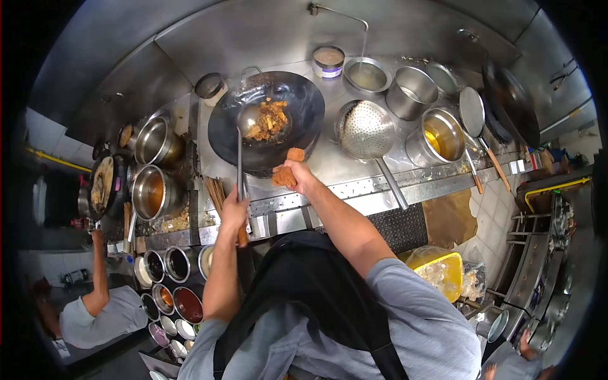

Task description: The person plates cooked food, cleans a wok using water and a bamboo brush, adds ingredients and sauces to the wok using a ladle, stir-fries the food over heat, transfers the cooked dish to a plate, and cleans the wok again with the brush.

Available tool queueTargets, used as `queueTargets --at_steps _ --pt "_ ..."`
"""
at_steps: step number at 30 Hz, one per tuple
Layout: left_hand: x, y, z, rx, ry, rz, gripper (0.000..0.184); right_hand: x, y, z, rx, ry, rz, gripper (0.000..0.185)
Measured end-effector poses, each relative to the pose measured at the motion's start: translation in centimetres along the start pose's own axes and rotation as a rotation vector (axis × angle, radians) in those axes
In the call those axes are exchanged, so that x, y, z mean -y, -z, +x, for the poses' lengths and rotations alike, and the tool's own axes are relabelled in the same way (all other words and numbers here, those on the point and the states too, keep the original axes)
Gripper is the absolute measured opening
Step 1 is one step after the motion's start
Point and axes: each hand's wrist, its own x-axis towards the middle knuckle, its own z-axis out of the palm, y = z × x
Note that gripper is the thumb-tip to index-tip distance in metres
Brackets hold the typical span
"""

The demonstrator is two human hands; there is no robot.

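My left hand (pixel 234 208) is closed around the handle of a long metal ladle (pixel 240 152). The ladle's bowl rests inside a large black wok (pixel 301 95), beside a heap of browned food pieces (pixel 271 119) in dark sauce. At the wok's near rim, my right hand (pixel 299 176) is closed on a folded brown cloth (pixel 283 177). The cloth touches or sits very close to the rim; whether a wok handle lies inside it is hidden.
A perforated strainer (pixel 367 130) lies right of the wok, near a pot of yellow oil (pixel 437 136). Steel pots (pixel 152 190) and sauce containers (pixel 188 304) stand left. A yellow bin (pixel 451 278) is at right. A co-worker (pixel 104 310) holds another pan at far left.
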Motion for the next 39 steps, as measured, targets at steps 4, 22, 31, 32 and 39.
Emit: queueTargets --at_steps 4,22,31,32,39 --pt "-0.6 7.8 -6.7 0.060 -0.317 0.365 0.066 -0.6 0.7 -0.7 -0.043 0.079 0.156 0.026" --pt "-6.7 12.4 -15.0 0.152 -0.198 0.513 0.068 -2.3 -1.4 -12.8 -0.007 0.075 0.338 0.035" --pt "-3.2 4.5 -9.3 -0.053 -0.381 0.561 0.064 -7.4 1.7 -10.5 0.026 0.253 0.017 0.030" --pt "-2.7 4.5 -10.0 -0.088 -0.413 0.549 0.064 -8.6 3.3 -11.0 0.049 0.325 -0.072 0.027" --pt "-7.0 10.4 -15.3 0.022 -0.317 0.557 0.065 -1.4 -2.3 -13.4 -0.158 0.042 0.116 0.023"
